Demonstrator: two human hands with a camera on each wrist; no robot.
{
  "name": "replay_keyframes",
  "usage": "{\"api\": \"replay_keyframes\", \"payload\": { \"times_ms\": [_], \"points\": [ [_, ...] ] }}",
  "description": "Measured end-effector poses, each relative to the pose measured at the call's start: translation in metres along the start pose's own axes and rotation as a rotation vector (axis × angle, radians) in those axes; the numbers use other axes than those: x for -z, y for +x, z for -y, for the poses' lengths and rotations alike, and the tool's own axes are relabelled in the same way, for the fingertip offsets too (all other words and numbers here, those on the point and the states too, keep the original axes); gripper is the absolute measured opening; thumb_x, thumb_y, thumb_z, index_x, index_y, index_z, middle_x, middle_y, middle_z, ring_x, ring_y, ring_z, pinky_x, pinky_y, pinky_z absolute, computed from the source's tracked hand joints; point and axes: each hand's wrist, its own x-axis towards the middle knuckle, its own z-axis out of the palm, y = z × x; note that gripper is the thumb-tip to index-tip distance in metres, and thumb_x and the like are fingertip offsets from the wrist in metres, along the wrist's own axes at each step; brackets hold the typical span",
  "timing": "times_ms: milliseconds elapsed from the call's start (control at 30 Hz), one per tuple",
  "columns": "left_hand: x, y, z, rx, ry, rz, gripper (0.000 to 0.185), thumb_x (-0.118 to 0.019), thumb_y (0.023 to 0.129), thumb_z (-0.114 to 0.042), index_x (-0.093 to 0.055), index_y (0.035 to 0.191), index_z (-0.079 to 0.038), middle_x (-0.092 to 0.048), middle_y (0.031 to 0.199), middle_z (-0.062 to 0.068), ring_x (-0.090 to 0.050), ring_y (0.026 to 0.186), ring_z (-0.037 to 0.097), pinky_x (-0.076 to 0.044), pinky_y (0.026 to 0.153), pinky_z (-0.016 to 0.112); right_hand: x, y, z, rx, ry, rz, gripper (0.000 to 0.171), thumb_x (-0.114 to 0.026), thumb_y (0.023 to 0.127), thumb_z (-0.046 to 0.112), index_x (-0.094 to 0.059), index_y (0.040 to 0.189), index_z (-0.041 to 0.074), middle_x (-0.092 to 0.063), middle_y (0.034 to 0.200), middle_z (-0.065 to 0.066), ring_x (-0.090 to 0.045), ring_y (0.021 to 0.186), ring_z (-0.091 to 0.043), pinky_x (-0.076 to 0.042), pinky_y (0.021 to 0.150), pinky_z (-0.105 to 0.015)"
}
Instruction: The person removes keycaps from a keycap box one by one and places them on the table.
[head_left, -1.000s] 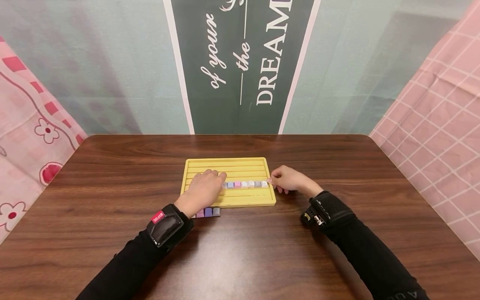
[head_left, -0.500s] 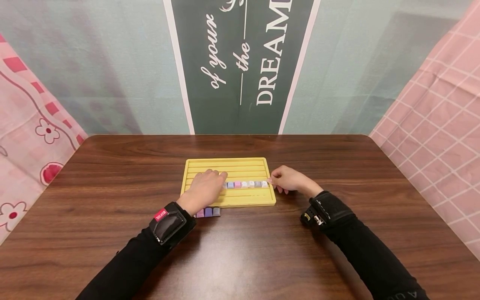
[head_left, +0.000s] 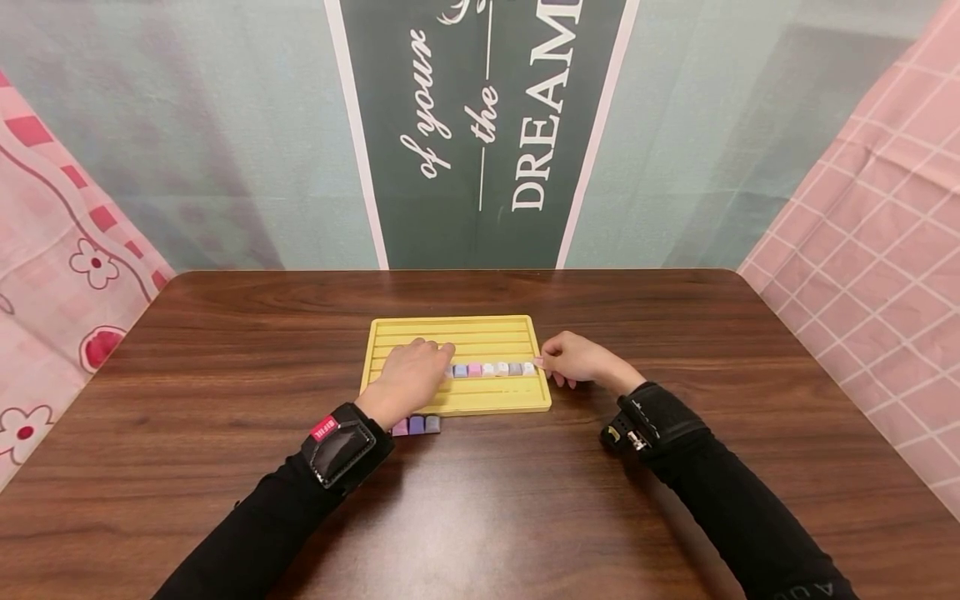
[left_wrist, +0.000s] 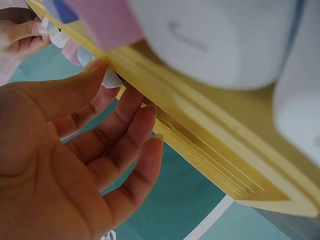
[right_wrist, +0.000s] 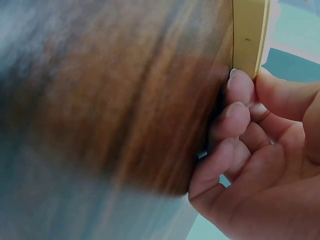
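A yellow grooved tray [head_left: 457,333] lies flat on the table's middle. One groove holds a row of small pastel blocks [head_left: 491,368] in pink, purple, white and grey. My left hand [head_left: 412,373] rests over the tray's left part, its fingers fairly straight. In the left wrist view its thumb and forefinger touch a white block [left_wrist: 111,79] at the row's left end. My right hand [head_left: 570,358] sits at the tray's right edge. In the right wrist view its fingers are curled, with thumb and forefinger pinching the yellow rim [right_wrist: 247,35].
Three loose blocks [head_left: 417,425], purple and grey, lie on the brown wooden table [head_left: 480,500] just in front of the tray, under my left wrist. They loom blurred in the left wrist view [left_wrist: 210,40]. Pink cloths hang at both sides, and a green banner stands behind.
My left forearm has slid slightly forward. Both hands, the tray and the blocks stay where they were.
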Motion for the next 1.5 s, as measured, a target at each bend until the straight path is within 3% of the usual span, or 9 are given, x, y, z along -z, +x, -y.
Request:
{"api": "replay_keyframes", "payload": {
  "times_ms": [967, 1500],
  "points": [
    [0.0006, 0.0026, 0.003, -0.028, -0.043, -0.011, 0.01, -0.061, 0.087, -0.002, -0.06, 0.097, -0.003, -0.058, 0.075, 0.009, -0.054, 0.07, 0.021, -0.046, 0.06, 0.035, -0.0002, 0.0005, -0.0004, -0.005, -0.012, 0.001, 0.032, -0.05, 0.097, 0.017, -0.054, 0.068, 0.004, -0.049, 0.056, -0.004, -0.043, 0.045, -0.015, -0.032, 0.046, -0.025],
    [-0.0009, 0.0032, 0.0043, -0.036, -0.075, -0.01, 0.012, -0.061, 0.088, -0.004, -0.059, 0.099, -0.001, -0.059, 0.079, 0.011, -0.055, 0.075, 0.023, -0.048, 0.066, 0.036, -0.0008, -0.0007, 0.0003, -0.002, -0.015, -0.007, 0.032, -0.05, 0.097, 0.016, -0.054, 0.068, 0.003, -0.048, 0.055, -0.004, -0.042, 0.044, -0.014, -0.032, 0.046, -0.025]
  ]
}}
